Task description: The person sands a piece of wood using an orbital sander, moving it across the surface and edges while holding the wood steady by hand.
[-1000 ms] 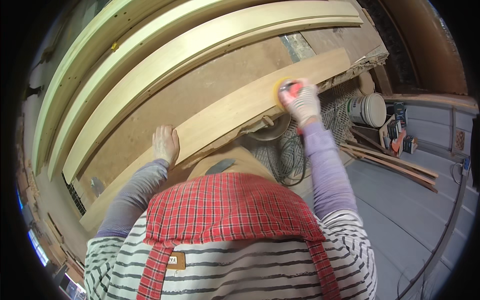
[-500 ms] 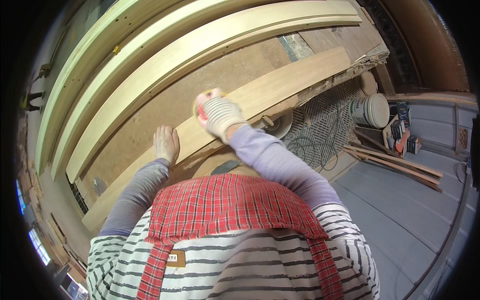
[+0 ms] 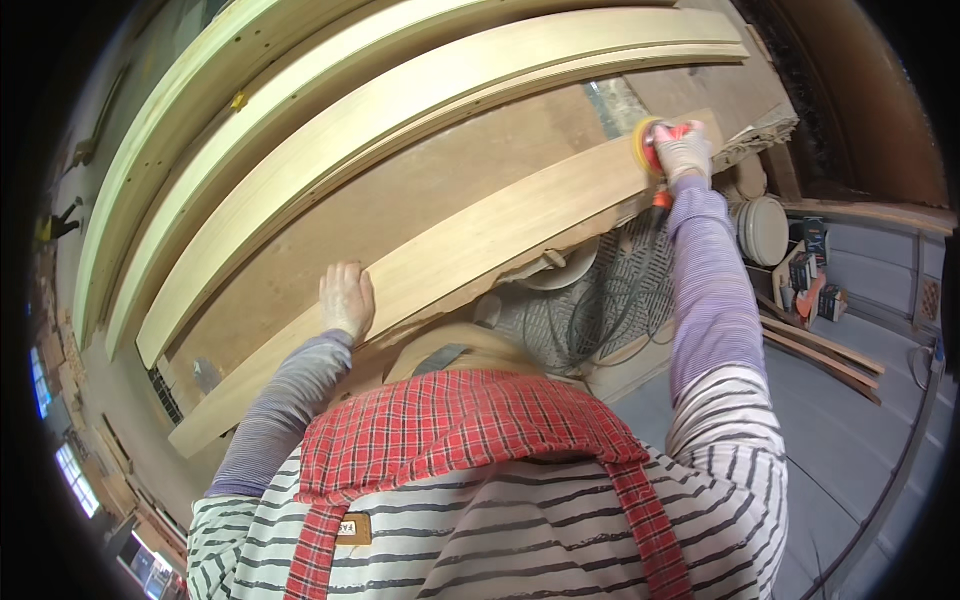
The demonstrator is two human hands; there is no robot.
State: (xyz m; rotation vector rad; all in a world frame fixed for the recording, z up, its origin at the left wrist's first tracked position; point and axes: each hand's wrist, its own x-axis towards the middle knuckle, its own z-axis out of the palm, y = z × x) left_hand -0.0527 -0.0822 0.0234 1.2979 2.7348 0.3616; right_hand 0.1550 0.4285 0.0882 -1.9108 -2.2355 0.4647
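Note:
A long, gently curved pale wooden board (image 3: 500, 232) lies slantwise across the workbench (image 3: 470, 165) in front of me. My left hand (image 3: 346, 297) rests flat on the board's near-left part, fingers stretched out and holding nothing. Out at the far right end of the same board, my right hand (image 3: 686, 152) wears a pale glove and is closed round a round red and yellow sander (image 3: 647, 146). The sander's pad is at the board's surface. An orange fitting (image 3: 662, 200) shows below it, near a dark hose (image 3: 610, 310) hanging in loops beside the bench.
Several more curved boards (image 3: 430, 90) lie beyond on the bench. On the right are a white bucket (image 3: 764, 232), small boxes (image 3: 832, 301) and wooden strips (image 3: 825, 350) on the floor. Far left, a small figure of a person (image 3: 62, 222) shows.
My right hand has carried the sander along the board from its middle to the far right end, stretching the arm out. My left hand stays on the board, almost unmoved.

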